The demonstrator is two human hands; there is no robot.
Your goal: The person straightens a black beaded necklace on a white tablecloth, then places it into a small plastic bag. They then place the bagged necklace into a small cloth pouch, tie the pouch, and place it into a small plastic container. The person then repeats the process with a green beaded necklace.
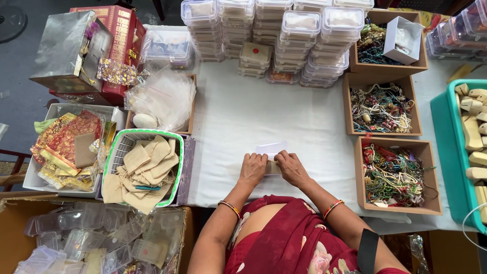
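Together left hand (253,169), right hand (291,168) press clear box (271,150), long axis sideways.

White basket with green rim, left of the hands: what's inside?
The basket holds a loose pile of beige cloth pouches with a teal pen-like item on top. Anything beneath the pile is covered.

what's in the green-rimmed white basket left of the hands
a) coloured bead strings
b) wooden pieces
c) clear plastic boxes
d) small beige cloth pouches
d: the green-rimmed basket is piled with small beige cloth pouches, while the left hand and right hand rest together on a small clear box on the white cloth.
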